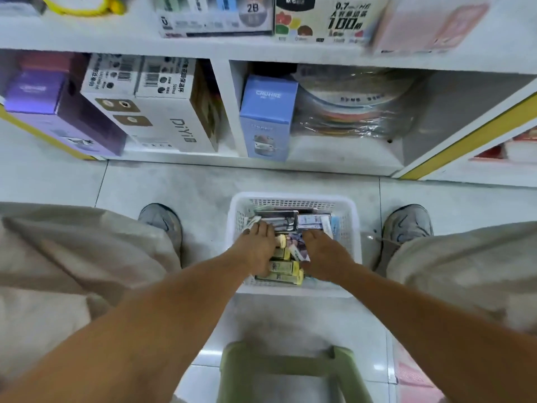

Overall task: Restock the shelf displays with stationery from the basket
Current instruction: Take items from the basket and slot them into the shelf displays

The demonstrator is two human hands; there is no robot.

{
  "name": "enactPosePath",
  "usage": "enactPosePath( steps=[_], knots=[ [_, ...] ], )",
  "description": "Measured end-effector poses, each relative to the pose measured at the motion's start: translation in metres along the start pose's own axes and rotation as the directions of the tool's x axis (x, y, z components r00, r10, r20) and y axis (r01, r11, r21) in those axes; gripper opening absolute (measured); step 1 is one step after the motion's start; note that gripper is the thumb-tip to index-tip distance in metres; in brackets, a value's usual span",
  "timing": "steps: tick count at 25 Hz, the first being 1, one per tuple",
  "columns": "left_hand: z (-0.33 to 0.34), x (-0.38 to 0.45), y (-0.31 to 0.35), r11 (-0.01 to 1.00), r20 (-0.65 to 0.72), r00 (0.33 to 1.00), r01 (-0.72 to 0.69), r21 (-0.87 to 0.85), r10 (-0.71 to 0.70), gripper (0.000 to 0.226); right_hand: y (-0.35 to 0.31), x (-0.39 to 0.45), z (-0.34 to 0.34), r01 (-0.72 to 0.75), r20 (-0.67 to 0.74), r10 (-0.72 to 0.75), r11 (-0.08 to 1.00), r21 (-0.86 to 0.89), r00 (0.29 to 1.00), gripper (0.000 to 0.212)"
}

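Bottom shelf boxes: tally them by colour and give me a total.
Purple box: 1
White DiYi boxes: 2
Blue box: 1
Total: 4

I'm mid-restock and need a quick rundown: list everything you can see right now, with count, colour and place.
basket: one, white mesh plastic, on the floor between the feet
stationery packs: several, yellow ones near, grey and blue ones at the far end, inside the basket; exact count unclear
purple box: one, lower shelf, far left
white box: one, printed DiYi, lower shelf, beside the purple box
blue box: one, lower shelf, right compartment
wrapped stack: one, multicoloured under clear plastic, right of the blue box
lead packs: a few, upper shelf, blurred
stool: one, green, nearest the camera
shoes: two, grey, either side of the basket
left hand: in the basket, on the packs
right hand: in the basket, on the packs
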State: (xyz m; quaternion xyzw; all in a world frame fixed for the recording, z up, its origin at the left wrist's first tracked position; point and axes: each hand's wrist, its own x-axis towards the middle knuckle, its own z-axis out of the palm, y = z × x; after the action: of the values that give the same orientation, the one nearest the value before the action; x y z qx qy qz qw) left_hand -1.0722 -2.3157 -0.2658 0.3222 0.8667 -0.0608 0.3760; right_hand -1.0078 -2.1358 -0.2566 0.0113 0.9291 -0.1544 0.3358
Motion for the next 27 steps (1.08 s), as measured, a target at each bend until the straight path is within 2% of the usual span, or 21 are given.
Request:
enactPosePath(
  steps=[3, 8, 12, 15, 18, 20, 21, 23, 25, 27],
  knots=[
    [0.007, 0.015, 0.000, 0.999, -0.025, 0.999, -0.039, 0.023, 0.040, 0.127, -0.004, 0.011, 0.002, -0.069, -0.065, 0.078, 0.989, 0.130, 0.995, 0.052],
    [0.007, 0.036, -0.011, 0.997, -0.015, 0.997, -0.076, 0.018, 0.076, 0.145, 0.000, 0.019, 0.011, -0.053, -0.112, 0.072, 0.985, 0.164, 0.991, 0.051],
    [-0.005, 0.044, -0.013, 0.997, 0.024, 0.997, -0.072, -0.028, 0.072, 0.129, 0.007, 0.020, 0.015, -0.006, -0.194, 0.053, 0.971, 0.238, 0.980, 0.039],
    [-0.004, 0.042, -0.008, 0.993, 0.063, 0.995, -0.069, -0.091, 0.075, 0.131, 0.008, 0.018, 0.016, -0.026, -0.191, 0.087, 0.953, 0.300, 0.978, 0.038],
    [0.000, 0.037, -0.008, 0.984, 0.113, 0.990, -0.068, -0.163, 0.087, 0.120, 0.007, 0.017, 0.015, -0.015, -0.165, 0.107, 0.879, 0.477, 0.981, 0.036],
    [0.000, 0.035, -0.006, 0.983, 0.144, 0.986, -0.053, -0.174, 0.079, 0.108, 0.007, 0.015, 0.012, -0.006, -0.067, 0.054, 0.821, 0.571, 0.996, 0.045],
    [-0.001, 0.034, -0.004, 0.984, 0.150, 0.986, -0.047, -0.174, 0.073, 0.105, 0.008, 0.014, 0.010, 0.009, -0.016, 0.000, 0.847, 0.532, 1.000, 0.060],
    [-0.004, 0.034, -0.003, 0.981, 0.154, 0.986, -0.028, -0.191, 0.058, 0.104, 0.009, 0.013, 0.012, 0.063, 0.042, -0.081, 0.942, 0.329, 0.996, 0.089],
    [-0.006, 0.035, -0.004, 0.976, 0.149, 0.987, -0.021, -0.219, 0.055, 0.102, 0.008, 0.013, 0.015, 0.072, 0.004, -0.076, 0.967, 0.243, 0.997, 0.094],
    [-0.007, 0.035, -0.007, 0.960, 0.144, 0.987, -0.023, -0.279, 0.066, 0.098, 0.008, 0.015, 0.016, 0.057, -0.043, -0.046, 0.955, 0.293, 0.998, 0.088]
  ],
)
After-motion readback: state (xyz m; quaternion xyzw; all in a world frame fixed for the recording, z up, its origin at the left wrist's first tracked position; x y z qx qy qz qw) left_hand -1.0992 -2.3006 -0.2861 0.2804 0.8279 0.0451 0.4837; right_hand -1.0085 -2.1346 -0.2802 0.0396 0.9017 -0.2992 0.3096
